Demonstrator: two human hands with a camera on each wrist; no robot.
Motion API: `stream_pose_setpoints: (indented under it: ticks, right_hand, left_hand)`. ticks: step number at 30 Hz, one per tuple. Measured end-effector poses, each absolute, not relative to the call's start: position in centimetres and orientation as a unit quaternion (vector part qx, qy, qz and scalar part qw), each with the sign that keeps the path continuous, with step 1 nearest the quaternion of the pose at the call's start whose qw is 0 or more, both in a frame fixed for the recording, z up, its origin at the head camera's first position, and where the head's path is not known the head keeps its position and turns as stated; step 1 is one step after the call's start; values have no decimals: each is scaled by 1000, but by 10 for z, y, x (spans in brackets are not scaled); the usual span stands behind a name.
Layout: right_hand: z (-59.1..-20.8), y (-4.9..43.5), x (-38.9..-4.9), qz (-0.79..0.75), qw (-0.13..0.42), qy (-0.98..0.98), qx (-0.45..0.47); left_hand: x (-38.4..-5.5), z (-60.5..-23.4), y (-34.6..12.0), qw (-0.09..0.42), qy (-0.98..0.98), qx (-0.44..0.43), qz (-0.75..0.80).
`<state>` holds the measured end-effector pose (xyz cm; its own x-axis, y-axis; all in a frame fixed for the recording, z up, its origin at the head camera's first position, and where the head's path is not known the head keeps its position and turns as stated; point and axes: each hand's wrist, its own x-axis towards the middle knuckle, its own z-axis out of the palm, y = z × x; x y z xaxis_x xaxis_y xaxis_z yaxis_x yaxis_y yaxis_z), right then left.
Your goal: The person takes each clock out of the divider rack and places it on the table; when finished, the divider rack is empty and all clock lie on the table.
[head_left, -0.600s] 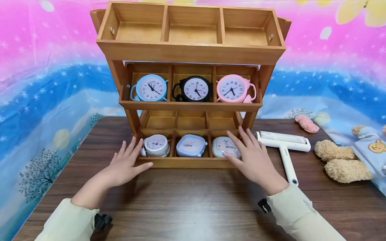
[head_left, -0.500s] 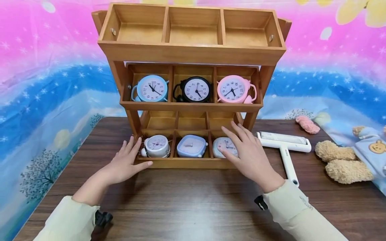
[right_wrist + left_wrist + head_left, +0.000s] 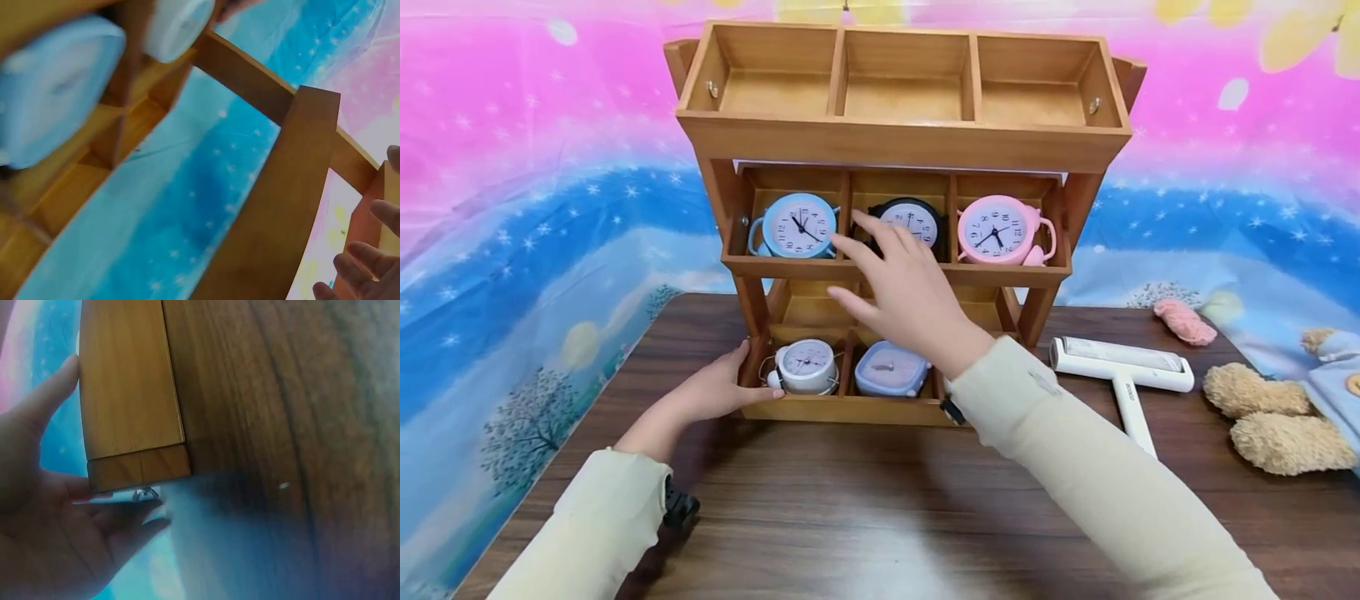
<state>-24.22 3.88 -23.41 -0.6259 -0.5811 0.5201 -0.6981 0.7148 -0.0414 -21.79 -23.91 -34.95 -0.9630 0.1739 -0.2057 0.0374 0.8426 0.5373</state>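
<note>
A three-tier wooden shelf [image 3: 902, 147] stands on the table. My left hand [image 3: 713, 388] holds its lower left corner, thumb on the front rim and fingers along the side. My right hand [image 3: 906, 287] hovers with fingers spread before the middle tier, overlapping a black alarm clock [image 3: 923, 218]. Beside that clock sit a light blue clock [image 3: 800, 227] at left and a pink clock [image 3: 996, 231] at right. Below are a white clock [image 3: 807, 365] and a square periwinkle clock [image 3: 889, 369]. My right arm hides the pale clock in the bottom right compartment.
To the shelf's right lies a white lint roller [image 3: 1120, 371] on the dark wooden table [image 3: 820, 492]. Beyond it are a pink yarn bundle [image 3: 1184, 322] and a plush toy [image 3: 1292, 425]. A printed cloth backdrop [image 3: 565, 225] hangs behind.
My right hand has left the bottom right clock and moved up and left to the middle tier. My left hand has closed in around the shelf corner. The view has shifted slightly.
</note>
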Motion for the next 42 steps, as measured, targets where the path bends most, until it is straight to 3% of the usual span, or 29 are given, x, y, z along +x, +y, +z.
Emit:
stream_pose_setpoints:
  ticks: [8, 16, 26, 35, 42]
  right_hand:
    - [-207, -20, -276, 70, 205, -915, 340]
    - [-201, -42, -296, 30, 180, -941, 284]
    - [-190, -60, -290, 41, 121, -974, 188]
    - [-179, -71, -290, 2, 98, -981, 168]
    - [-183, -71, -291, 14, 125, -975, 182]
  left_hand:
    - [-223, -350, -239, 134, 958, 32, 252]
    - [-224, -348, -237, 130, 957, 26, 257]
    - [-223, -349, -239, 141, 952, 17, 270]
    - [-223, -348, -241, 149, 955, 26, 255]
    - [-224, -349, -242, 149, 954, 23, 261]
